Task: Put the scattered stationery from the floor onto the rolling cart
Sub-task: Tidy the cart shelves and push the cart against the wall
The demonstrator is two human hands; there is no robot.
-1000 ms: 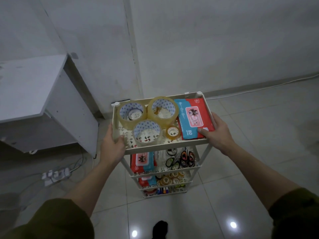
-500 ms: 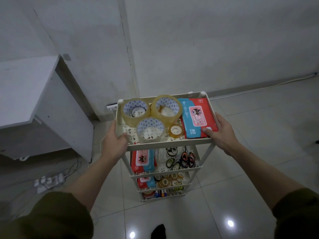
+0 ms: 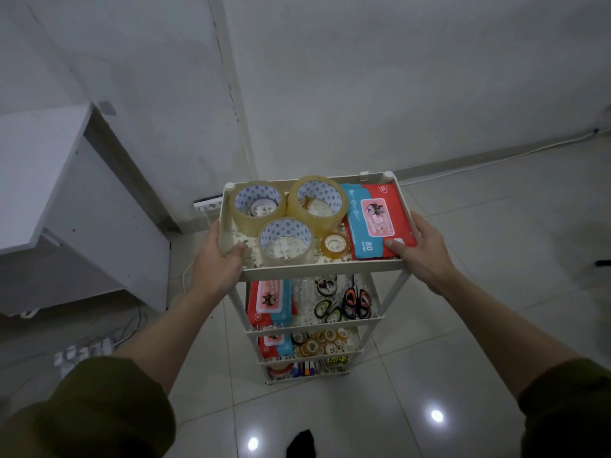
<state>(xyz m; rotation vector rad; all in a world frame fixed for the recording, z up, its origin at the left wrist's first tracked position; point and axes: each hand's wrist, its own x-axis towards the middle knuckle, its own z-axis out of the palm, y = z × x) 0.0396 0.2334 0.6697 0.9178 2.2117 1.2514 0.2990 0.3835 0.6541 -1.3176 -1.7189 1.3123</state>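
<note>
Head view: left hand grips the left rim of the rolling cart top shelf, thumb curled inside; right hand grips the right rim, thumb on the wipes pack. Tape rolls sit at the shelf's left. Stationery looks loaded; likely next: steady two-handed repositioning of the cart.

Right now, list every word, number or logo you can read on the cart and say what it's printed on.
"80": on the blue end of the wipes pack on the top shelf, seen upside down.
Small word beside the "80": too blurred to read.
Logo in the pack's red far corner: too small to read.
Wipes packs on the second shelf: print unreadable.
Tape rolls: blue pattern inside the cores, unreadable.
</note>
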